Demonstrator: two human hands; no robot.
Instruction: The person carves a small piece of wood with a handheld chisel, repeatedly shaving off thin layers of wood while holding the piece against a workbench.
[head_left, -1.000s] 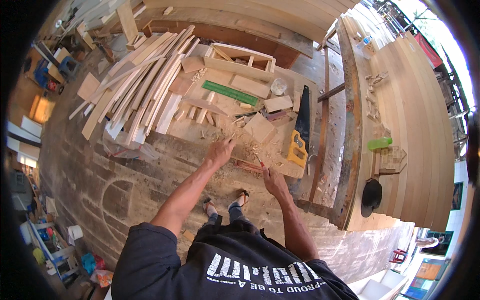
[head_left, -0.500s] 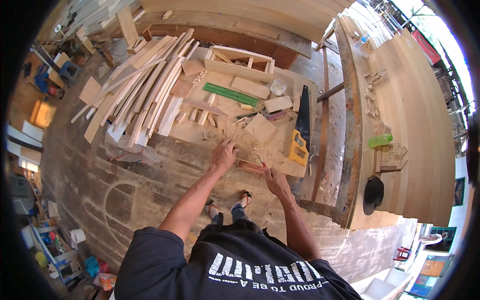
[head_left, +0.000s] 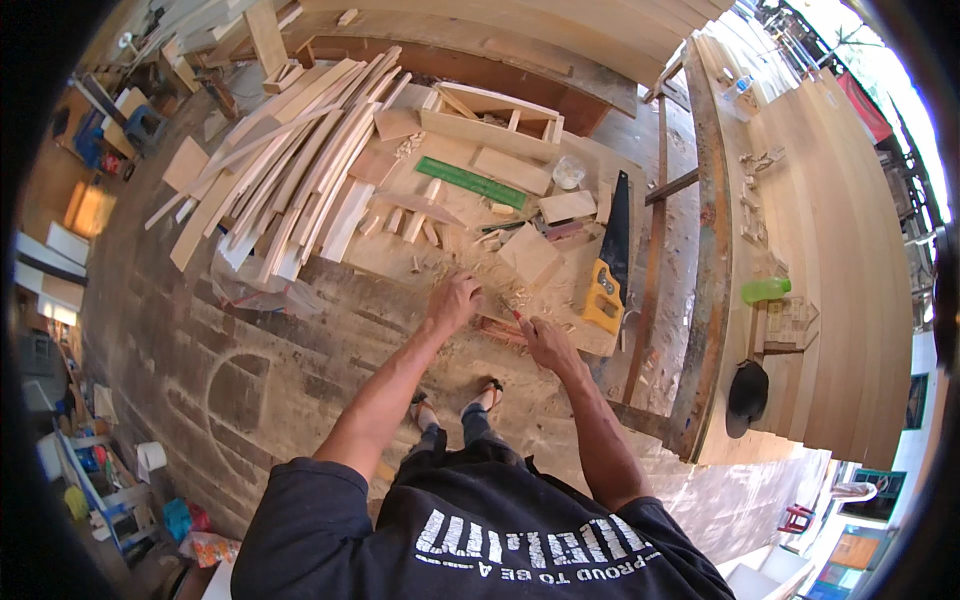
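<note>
My left hand (head_left: 456,303) is over the near edge of a low work board (head_left: 400,278), its fingers curled down. Whatever they hold, if anything, is too small to make out. To its right, my right hand (head_left: 548,342) is closed around a slim red-handled tool (head_left: 517,314), whose tip points up and left toward wood shavings on the board. The tool's exact kind does not show. A square wood piece (head_left: 530,253) lies just beyond the tool. A handsaw with a yellow handle (head_left: 604,298) rests at the board's right side.
Long wood strips (head_left: 285,150) are piled at the left. Farther back are a green ruler (head_left: 470,182), a wooden frame box (head_left: 490,130) and a clear cup (head_left: 569,172). At the right, a bench of planks (head_left: 840,280) carries a green bottle (head_left: 767,290) and a black cap (head_left: 746,398).
My right hand has shifted slightly left with the red-handled tool, closer to my left hand. The whole view has also moved a little.
</note>
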